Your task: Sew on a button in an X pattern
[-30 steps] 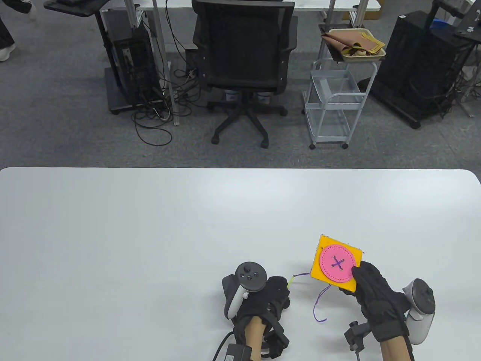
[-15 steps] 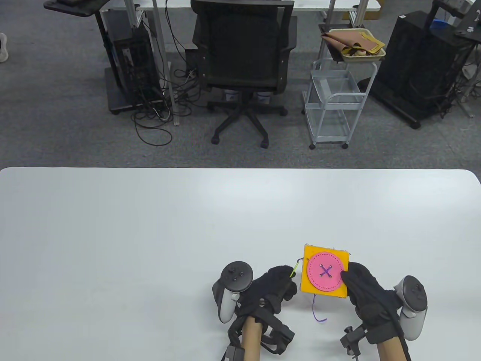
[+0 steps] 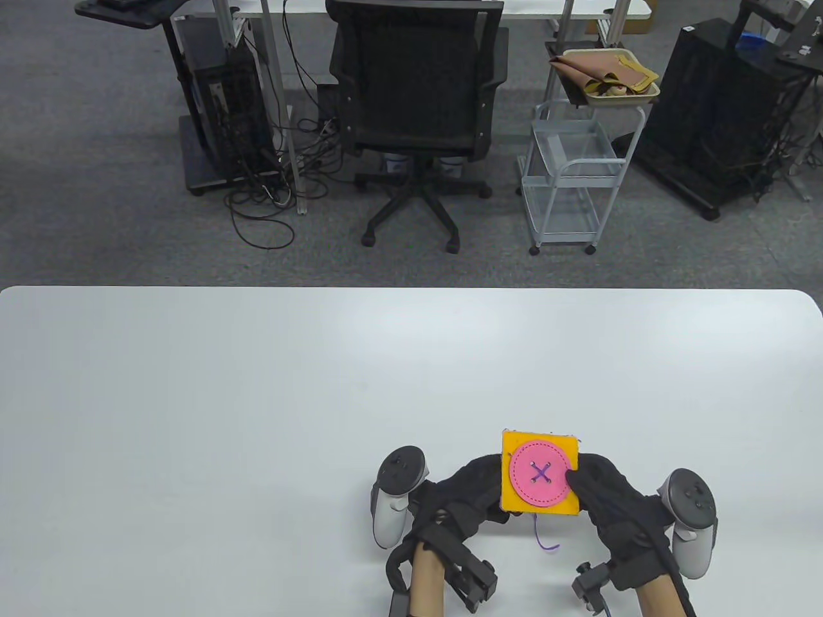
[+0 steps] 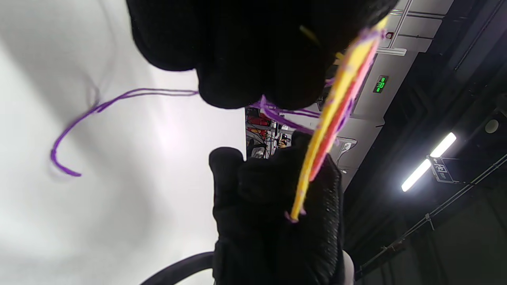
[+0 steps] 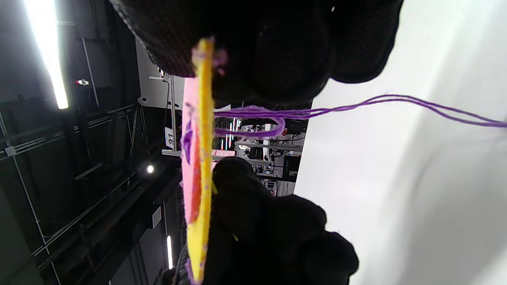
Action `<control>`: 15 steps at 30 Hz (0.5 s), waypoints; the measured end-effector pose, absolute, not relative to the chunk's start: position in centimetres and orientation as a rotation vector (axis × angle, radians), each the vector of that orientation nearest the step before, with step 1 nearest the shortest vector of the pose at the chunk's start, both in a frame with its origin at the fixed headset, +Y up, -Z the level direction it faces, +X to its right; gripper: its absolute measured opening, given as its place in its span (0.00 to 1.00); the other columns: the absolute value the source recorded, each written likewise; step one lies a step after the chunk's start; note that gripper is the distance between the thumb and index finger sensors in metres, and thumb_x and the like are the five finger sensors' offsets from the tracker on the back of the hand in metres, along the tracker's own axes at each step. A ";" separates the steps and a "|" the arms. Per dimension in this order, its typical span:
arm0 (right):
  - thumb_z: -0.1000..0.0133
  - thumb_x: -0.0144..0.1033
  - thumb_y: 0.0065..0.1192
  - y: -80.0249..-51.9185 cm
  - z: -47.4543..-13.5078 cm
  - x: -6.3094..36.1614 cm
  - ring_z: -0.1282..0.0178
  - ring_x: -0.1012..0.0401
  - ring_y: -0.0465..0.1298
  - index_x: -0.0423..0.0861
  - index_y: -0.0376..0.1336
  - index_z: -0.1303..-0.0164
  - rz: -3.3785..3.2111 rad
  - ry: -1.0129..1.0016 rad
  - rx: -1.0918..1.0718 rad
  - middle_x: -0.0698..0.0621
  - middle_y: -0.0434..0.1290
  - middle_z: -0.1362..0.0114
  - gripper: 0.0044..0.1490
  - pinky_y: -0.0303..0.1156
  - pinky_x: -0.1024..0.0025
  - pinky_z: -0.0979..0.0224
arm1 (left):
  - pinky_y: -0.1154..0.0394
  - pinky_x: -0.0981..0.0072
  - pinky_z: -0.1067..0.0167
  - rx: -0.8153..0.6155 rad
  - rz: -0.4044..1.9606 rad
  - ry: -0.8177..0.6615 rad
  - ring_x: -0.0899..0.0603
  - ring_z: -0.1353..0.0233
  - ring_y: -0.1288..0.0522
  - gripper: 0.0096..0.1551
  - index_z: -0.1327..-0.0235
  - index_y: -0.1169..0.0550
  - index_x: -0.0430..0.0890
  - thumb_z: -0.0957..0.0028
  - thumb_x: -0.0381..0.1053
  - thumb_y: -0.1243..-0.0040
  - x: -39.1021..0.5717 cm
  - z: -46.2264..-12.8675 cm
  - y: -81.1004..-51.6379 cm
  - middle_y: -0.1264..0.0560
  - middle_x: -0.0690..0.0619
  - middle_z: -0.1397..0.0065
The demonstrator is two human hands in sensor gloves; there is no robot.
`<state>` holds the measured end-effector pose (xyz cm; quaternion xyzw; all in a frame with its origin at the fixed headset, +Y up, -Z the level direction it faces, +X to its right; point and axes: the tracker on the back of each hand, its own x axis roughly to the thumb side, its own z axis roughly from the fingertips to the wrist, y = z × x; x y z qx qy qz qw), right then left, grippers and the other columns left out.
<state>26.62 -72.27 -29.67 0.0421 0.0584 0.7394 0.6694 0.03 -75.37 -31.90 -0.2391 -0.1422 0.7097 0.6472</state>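
Above the tabletop [image 3: 257, 385], both hands hold the yellow felt square [image 3: 511, 450]: right hand [image 3: 611, 508] pinching its right edge, left hand [image 3: 469, 495] curled behind. The pink button [image 3: 541, 475] shows a purple X; the thread [image 3: 543, 543] should be pulled snug without puckering.

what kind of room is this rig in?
Probably an office-style lab or data-collection room: grey carpet, a black mesh swivel office chair, black computer towers on stands with loose cables, and a white wire trolley beyond the white worktable.
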 end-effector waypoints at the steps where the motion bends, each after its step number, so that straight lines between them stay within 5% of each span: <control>1: 0.40 0.43 0.56 -72.3 -29.7 26.6 0.51 0.60 0.76 0.46 0.61 0.34 1.674 0.133 0.091 0.49 0.76 0.48 0.26 0.67 0.51 0.25 | 0.24 0.50 0.39 -0.551 1.621 -0.329 0.47 0.39 0.18 0.23 0.32 0.25 0.55 0.40 0.52 0.45 0.1 -31.9 -75.4 0.17 0.59 0.41; 15: 0.40 0.43 0.56 -72.6 -29.8 26.4 0.51 0.59 0.76 0.46 0.61 0.34 1.731 0.134 0.075 0.49 0.76 0.48 0.26 0.67 0.51 0.25 | 0.25 0.48 0.36 -0.598 1.696 -0.378 0.45 0.35 0.20 0.24 0.30 0.26 0.56 0.39 0.57 0.49 0.2 -31.7 -75.2 0.19 0.58 0.36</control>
